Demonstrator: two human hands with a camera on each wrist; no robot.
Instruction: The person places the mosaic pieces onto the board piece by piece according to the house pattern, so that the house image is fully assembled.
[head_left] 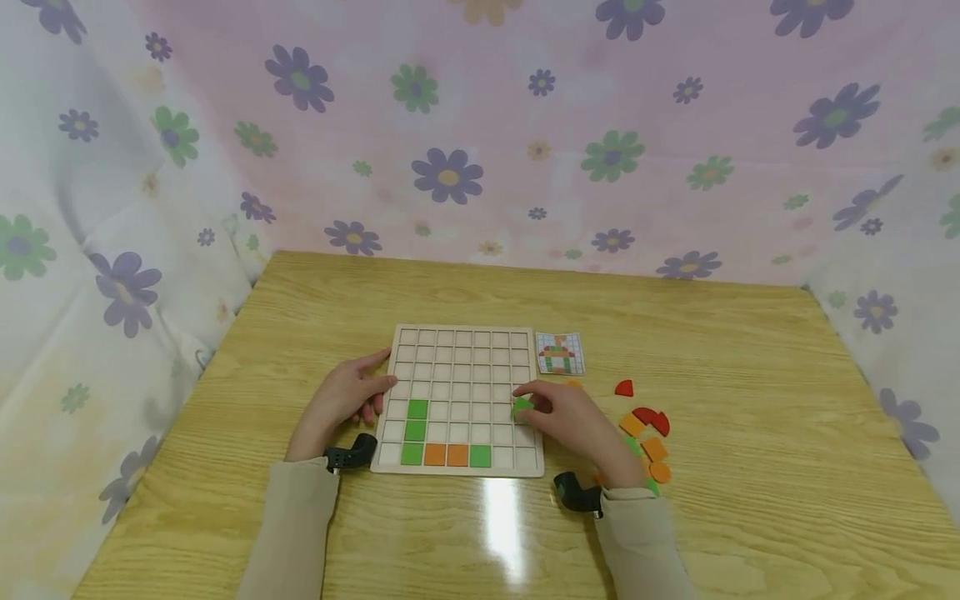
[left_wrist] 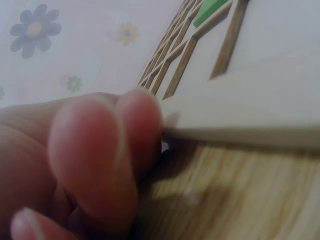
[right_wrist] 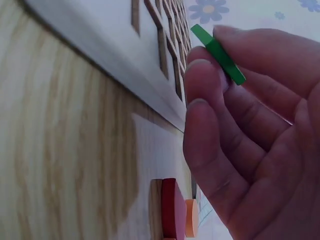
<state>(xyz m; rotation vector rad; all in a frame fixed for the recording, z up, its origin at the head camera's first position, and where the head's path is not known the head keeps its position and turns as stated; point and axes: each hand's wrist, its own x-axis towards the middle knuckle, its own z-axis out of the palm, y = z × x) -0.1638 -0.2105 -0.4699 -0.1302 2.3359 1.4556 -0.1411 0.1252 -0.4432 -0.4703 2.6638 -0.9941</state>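
Observation:
A wooden grid board [head_left: 457, 329] lies flat on the table. Its front row holds green, orange, orange and green tiles, and two more green tiles [head_left: 417, 419] rise in a column above the left one. My left hand [head_left: 347, 390] rests at the board's left edge, thumb tip over the rim, index finger reaching along the side; in the left wrist view, fingertips [left_wrist: 142, 117] lie against the edge. My right hand [head_left: 567, 417] pinches a green tile [right_wrist: 218, 54] between thumb and fingers, above the board's right side. The right wrist view shows this tile nearly edge-on.
A small pattern card [head_left: 560, 354] lies beside the board's upper right corner. Right of the right hand are loose pieces: red quarter rounds [head_left: 625, 388], orange squares [head_left: 655, 450], an orange round [head_left: 660, 472] and green pieces partly hidden by the forearm. Flowered cloth [head_left: 480, 125] hangs around the table.

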